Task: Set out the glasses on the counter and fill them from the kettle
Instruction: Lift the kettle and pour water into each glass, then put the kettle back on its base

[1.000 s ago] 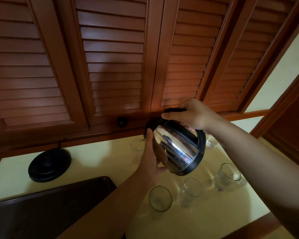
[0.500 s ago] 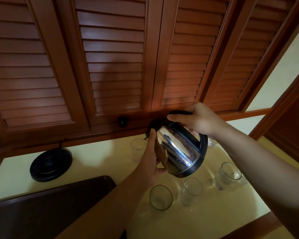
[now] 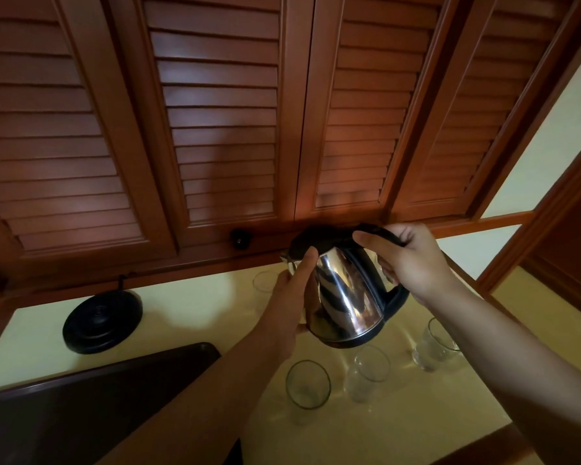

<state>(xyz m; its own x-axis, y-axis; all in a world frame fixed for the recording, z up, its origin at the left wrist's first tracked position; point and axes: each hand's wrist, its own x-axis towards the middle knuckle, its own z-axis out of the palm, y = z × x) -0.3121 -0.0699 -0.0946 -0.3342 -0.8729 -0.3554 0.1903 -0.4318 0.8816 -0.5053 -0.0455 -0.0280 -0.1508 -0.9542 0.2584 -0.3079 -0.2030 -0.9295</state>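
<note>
While both hands hold it, kettle (image 3: pixel 346 297) has tipped upright.

Tilted steel kettle (image 3: pixel 344 297) above glasses (image 3: pixel 307 387)

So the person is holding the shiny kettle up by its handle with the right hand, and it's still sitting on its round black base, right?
Not quite. The right hand does hold the kettle up by its handle, but the kettle is not on its base. The head view shows it lifted above the glasses, while the round black base sits bare on the counter far to the left.
</note>
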